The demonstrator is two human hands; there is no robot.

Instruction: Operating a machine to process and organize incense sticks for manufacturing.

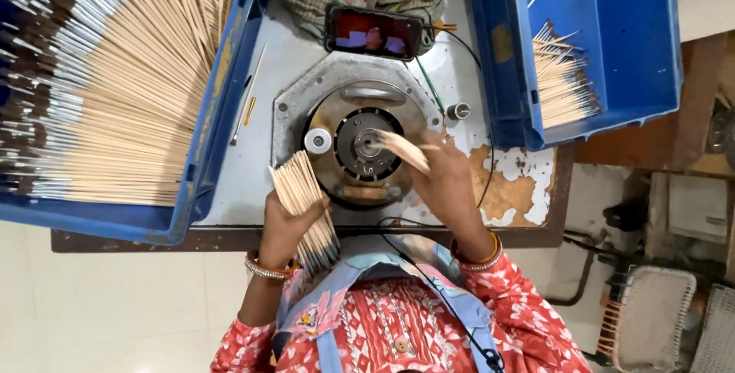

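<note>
A fanned bundle of wooden sticks (302,203) is gripped in the left hand (282,224) at the table edge; one stick (402,149) is pinched by the right hand (444,178) at the machine's spindle (366,142), best fed straight and level

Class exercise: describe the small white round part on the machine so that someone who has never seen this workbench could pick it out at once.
Start at the grey metal machine plate between the two blue plastic crates. On it sits a large dark round disc; the small white ring-shaped roller lies just left of that disc, above the bundle of pale wooden sticks in the left hand. It alone is white.
</note>
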